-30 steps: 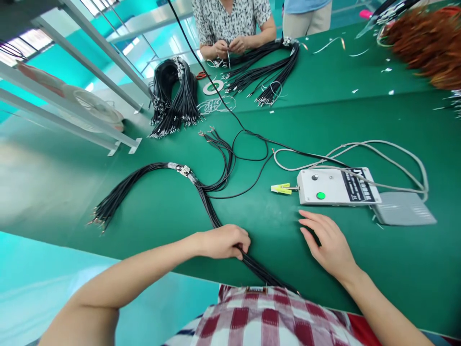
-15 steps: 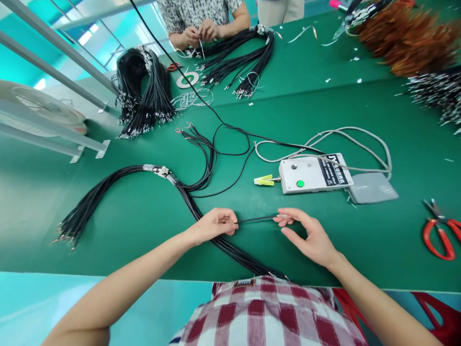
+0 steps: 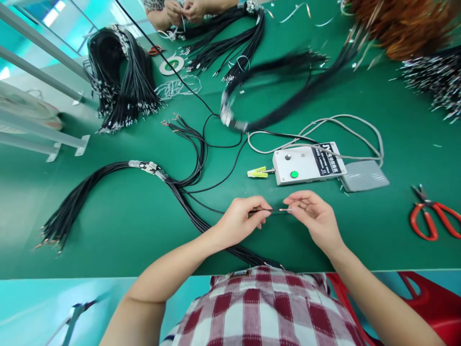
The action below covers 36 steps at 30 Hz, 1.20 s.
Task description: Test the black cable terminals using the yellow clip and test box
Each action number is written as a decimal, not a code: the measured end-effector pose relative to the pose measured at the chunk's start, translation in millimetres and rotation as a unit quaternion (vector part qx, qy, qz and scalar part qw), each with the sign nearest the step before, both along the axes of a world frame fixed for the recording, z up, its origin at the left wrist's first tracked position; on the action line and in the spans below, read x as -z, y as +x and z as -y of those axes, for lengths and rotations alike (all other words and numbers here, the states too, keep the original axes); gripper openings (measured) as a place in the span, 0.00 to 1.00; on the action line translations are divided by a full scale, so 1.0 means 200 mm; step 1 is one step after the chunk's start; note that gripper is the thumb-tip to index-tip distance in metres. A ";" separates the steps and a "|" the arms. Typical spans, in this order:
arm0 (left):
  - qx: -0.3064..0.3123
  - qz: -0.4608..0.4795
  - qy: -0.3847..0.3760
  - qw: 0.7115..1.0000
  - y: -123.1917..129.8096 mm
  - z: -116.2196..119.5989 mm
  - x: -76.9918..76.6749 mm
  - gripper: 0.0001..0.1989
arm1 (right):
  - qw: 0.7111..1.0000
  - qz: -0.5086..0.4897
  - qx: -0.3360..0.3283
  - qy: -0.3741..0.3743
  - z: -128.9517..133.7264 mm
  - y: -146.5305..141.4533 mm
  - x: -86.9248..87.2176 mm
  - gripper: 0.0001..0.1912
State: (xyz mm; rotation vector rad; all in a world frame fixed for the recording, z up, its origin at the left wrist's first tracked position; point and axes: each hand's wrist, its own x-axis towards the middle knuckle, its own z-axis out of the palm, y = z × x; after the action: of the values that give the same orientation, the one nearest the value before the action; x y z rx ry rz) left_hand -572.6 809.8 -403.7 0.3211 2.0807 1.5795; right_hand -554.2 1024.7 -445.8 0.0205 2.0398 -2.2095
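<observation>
My left hand (image 3: 247, 218) pinches a thin black cable near its stripped end, low over the green table (image 3: 118, 230). Facing it, my right hand (image 3: 313, 214) has thumb and fingers together on the cable's pale tip. Beneath my left forearm runs a black cable bundle (image 3: 189, 206), with a taped joint and branches spreading to the left. Beyond my hands lies a white box (image 3: 302, 166) with a green button and a yellow clip (image 3: 257, 172) on its left end.
Red-handled pliers (image 3: 427, 206) lie at right, beside a grey pedal (image 3: 365, 175). A blurred black bundle (image 3: 288, 103) is above the box. Another person's hands (image 3: 183, 12) work at the far edge. More bundles (image 3: 122, 77) and a tape roll (image 3: 172, 65) sit at back left.
My left hand has moved right along with the cable, and my right hand has closed on the tip. A blurred black bundle has appeared beyond the box. The view has shifted slightly.
</observation>
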 end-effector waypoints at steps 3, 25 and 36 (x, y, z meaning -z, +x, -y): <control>-0.055 0.034 0.030 0.997 0.04 0.00 0.03 0.07 | 0.997 0.052 -0.023 -0.060 0.02 -0.01 -0.01 0.13; -0.162 0.128 0.146 0.967 0.09 -0.04 0.08 0.19 | 0.965 0.135 0.014 -0.224 0.17 0.05 0.01 0.12; -0.136 0.143 0.186 0.962 0.08 -0.01 0.12 0.16 | 0.979 0.108 0.037 -0.169 0.22 0.05 0.05 0.06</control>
State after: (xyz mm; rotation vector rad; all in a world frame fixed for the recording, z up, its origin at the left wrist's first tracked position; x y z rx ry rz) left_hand -556.2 811.6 -428.5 -0.0723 1.6542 2.0476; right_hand -544.8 981.3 -456.5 0.2910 1.5581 -2.4476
